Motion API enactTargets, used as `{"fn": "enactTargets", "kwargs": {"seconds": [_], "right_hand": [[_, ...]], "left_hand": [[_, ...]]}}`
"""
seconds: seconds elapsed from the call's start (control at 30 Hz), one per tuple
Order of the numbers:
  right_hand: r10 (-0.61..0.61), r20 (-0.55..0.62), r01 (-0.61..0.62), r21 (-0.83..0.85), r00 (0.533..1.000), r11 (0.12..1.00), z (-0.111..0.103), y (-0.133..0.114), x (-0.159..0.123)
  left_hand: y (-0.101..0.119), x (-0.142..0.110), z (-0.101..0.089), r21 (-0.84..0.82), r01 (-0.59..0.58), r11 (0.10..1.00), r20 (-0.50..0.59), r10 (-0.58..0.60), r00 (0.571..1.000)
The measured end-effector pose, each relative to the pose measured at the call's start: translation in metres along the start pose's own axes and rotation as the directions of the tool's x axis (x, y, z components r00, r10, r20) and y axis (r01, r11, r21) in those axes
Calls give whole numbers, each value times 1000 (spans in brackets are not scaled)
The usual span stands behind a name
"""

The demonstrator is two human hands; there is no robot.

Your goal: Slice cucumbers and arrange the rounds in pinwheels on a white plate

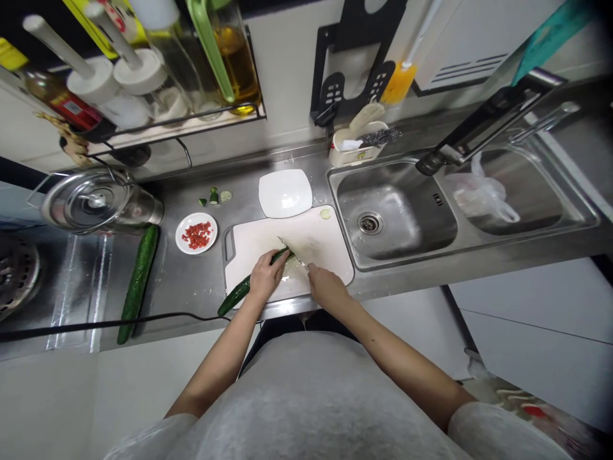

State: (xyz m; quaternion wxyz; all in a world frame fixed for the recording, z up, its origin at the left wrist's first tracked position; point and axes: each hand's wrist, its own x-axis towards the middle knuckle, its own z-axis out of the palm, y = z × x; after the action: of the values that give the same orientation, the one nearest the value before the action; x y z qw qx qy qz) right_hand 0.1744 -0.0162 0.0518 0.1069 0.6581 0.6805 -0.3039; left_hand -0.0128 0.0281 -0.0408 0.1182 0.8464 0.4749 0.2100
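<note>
The left hand (266,275) is closed over the cucumber (234,295), its grip pinning the cucumber to the cutting board (253,239). The cucumber lies diagonally; one end projects beyond the board's near-left corner. The right hand (326,289) has its grip closed around the handle of the knife (297,257). The blade points away and to the left, at the cucumber end beside the left fingertips. A cucumber slice (325,214) lies beyond the right grip, near the board's far-right corner. The square plate (285,193) sits directly beyond the left grip.
</note>
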Motion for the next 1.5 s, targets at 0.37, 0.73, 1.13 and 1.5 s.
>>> {"fn": "enactTargets", "kwargs": {"seconds": [0.37,0.73,1.13,1.5], "right_hand": [[22,-31,-24,-52,999,998,11,-18,-3],[34,5,-34,-65,999,997,5,-21,-4],[41,16,-40,-60,999,997,1,-19,-6],[43,2,-43,-54,999,998,4,-23,-5]], "left_hand": [[0,0,0,16,-7,1000,-7,8,1000],[0,-1,2,0,-11,1000,-3,11,1000],[1,1,1,22,-5,1000,2,5,1000],[1,1,2,30,-1,1000,7,0,1000]]}}
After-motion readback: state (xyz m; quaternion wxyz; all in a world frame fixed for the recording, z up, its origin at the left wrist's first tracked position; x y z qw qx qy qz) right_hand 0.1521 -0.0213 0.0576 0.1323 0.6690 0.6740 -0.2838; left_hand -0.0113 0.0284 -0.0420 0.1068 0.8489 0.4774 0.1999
